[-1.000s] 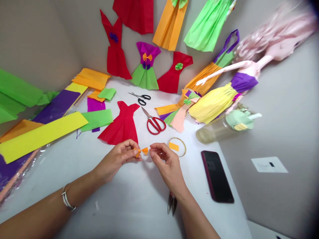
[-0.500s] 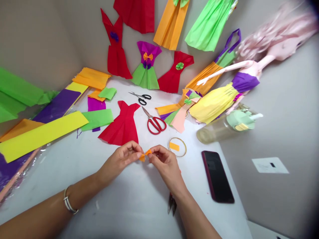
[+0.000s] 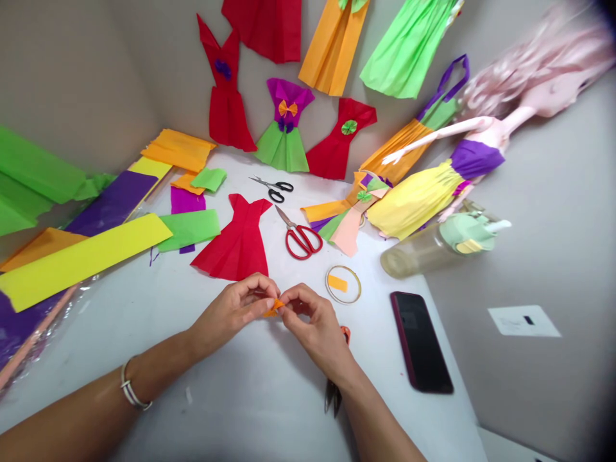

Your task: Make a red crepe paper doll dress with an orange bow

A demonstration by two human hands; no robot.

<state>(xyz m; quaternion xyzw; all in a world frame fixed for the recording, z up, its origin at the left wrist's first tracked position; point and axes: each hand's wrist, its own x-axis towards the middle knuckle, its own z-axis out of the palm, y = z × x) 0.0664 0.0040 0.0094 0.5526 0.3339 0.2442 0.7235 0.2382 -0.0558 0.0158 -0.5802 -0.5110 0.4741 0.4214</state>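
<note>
Between my hands is a small orange paper bow (image 3: 274, 309), partly hidden by my fingers. My left hand (image 3: 243, 303) pinches its left side between thumb and fingertips. The right side is pinched by my right hand (image 3: 310, 323), its fingertips close to the left thumb. Just beyond the hands a red paper dress (image 3: 237, 239) lies flat on the table. Red-handled scissors (image 3: 301, 241) rest to its right, with smaller black-handled scissors (image 3: 276, 188) behind. Under my right forearm, another pair of scissors (image 3: 333, 393) is partly covered.
A thin ring (image 3: 359, 289) surrounds an orange paper scrap (image 3: 338, 283). A phone (image 3: 421, 342) and a bottle (image 3: 423, 249) are at the right, near a doll (image 3: 476, 154). Coloured paper strips (image 3: 86, 262) cover the left side. Several paper dresses (image 3: 283, 128) stand or hang along the back wall.
My right hand has moved slightly left, closer to my left hand, and its fingertips now cover more of the orange bow. The orange handle by my right wrist shows more.
</note>
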